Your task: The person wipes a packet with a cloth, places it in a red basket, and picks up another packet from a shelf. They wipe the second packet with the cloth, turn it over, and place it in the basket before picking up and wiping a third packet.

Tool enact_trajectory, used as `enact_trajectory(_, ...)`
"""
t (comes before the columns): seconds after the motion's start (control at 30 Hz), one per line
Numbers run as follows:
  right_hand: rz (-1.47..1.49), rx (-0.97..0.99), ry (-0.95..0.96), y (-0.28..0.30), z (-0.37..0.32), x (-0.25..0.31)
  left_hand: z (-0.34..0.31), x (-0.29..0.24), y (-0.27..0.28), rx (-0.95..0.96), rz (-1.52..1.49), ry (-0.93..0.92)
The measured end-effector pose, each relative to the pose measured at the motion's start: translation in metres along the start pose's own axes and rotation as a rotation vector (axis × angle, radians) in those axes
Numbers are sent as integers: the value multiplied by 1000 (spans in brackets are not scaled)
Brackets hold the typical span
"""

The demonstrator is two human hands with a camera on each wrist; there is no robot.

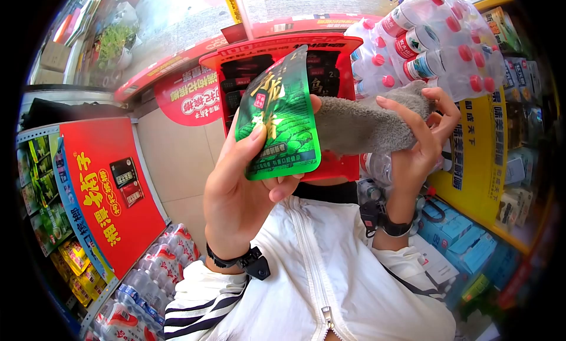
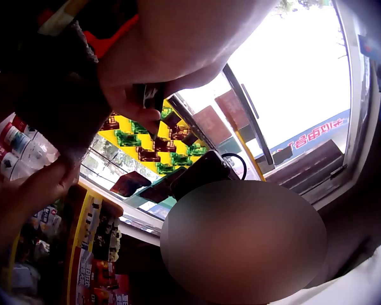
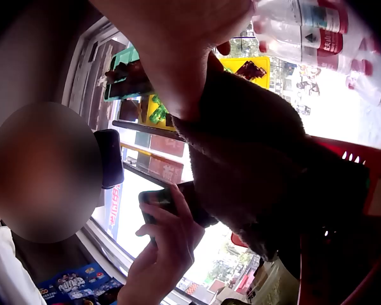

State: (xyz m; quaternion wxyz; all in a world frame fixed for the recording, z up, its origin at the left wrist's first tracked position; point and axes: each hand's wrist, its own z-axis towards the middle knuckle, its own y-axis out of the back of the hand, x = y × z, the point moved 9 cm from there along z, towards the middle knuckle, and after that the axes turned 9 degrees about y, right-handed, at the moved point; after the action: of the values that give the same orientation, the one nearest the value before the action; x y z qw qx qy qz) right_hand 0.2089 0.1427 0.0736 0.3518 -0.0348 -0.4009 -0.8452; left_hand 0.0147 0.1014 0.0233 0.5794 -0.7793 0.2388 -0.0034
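Note:
In the head view my left hand grips a shiny green pouch with gold lettering, its thumb pressed on the front and fingers behind. My right hand holds a fuzzy grey cloth, fingers curled over its outer end. The cloth's other end reaches the pouch's right edge and part of it is hidden there. From the right wrist view, the left hand shows with the pouch beside the dark cloth. The left wrist view shows the cloth only as a dark shape near the right hand.
Behind the hands stands a red display box of dark packets. Bottle packs are stacked at the back right, above a yellow printed panel. A red sign panel and more bottles are on the left.

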Motion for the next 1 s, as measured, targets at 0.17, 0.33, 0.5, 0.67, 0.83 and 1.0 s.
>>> enact_trajectory(0.17, 365, 82, -26, -9, 4, -11, 2, 3, 8, -42, 93, -17)
enact_trajectory(0.33, 1109, 78, -701, -42, -37, -42, -1, -3, 8, -205, 604, -175)
enact_trajectory(0.5, 1243, -228, -671, -33, -40, -24, -2, 6, 14, -157, 618, -266)
enact_trajectory(0.67, 773, 108, -188, -42, -6, 38, -4, 11, 2, -106, 892, -457)
enact_trajectory(0.83, 1148, 140, -496, -62, -10, 29, -6, 22, 8, -91, 902, -282)
enact_trajectory(1.0, 1351, 223, -746, -79, -32, 18, -4, 24, 11, -66, 1042, -263)
